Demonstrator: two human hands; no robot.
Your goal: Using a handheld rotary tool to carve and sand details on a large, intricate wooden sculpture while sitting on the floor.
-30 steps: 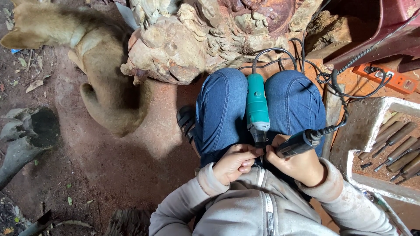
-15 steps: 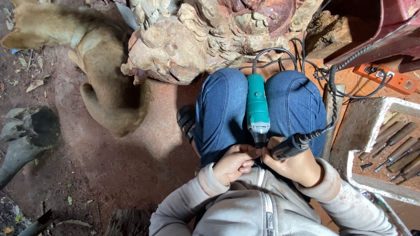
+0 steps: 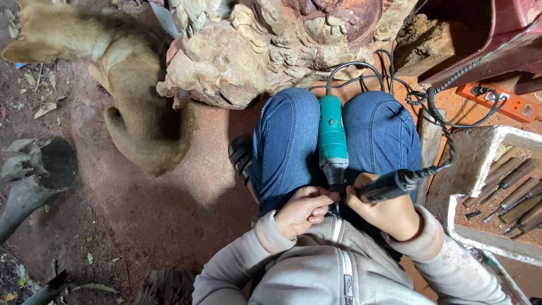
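Observation:
A teal rotary grinder [image 3: 332, 138] lies lengthwise between my knees in blue jeans [image 3: 285, 141], nose toward my lap. My left hand [image 3: 305, 210] pinches at the grinder's nose with closed fingers; what it pinches is too small to tell. My right hand [image 3: 387, 212] wraps around a black handpiece [image 3: 387, 186] whose dark flexible shaft [image 3: 437, 121] curls up to the right. The two hands almost touch at the grinder's tip.
A large carved wood burl [image 3: 265, 45] stands just beyond my knees. A tan dog [image 3: 121, 96] lies on the red dirt floor to the left. A white box [image 3: 480, 164] of chisels sits at right, an orange power strip [image 3: 502, 101] above it.
My right hand has tilted the black handpiece slightly lower and nearer the grinder's nose. My left hand stays at the tip. The dog and the burl have not moved.

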